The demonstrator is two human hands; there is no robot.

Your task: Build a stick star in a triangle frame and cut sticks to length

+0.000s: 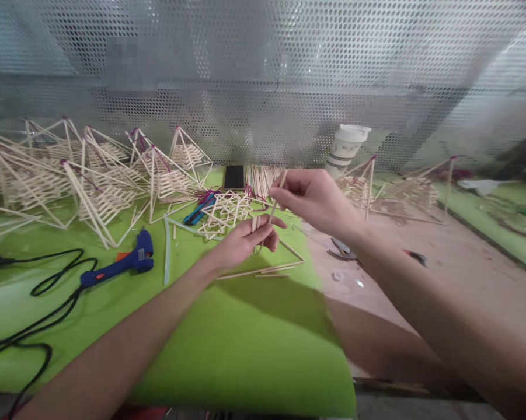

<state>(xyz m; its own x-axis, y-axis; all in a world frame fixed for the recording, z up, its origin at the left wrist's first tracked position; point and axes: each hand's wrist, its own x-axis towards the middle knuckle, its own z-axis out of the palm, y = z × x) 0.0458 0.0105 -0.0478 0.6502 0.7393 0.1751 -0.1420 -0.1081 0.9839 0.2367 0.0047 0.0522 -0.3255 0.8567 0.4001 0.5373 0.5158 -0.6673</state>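
Observation:
My left hand is closed around a few short wooden sticks that poke up between its fingers. Above it, my right hand pinches the upper end of a thin wooden stick, tilted, whose lower end reaches the left hand's fingers. Below the hands, several loose sticks lie on the green sheet. A flat lattice of glued sticks rests just behind the left hand. The palm side of the right hand is hidden.
Several stick pyramids crowd the back left. A blue glue gun with black cords lies at left. Near the lattice are a blue cutter, a black box and a stick pile. A paper cup stands behind.

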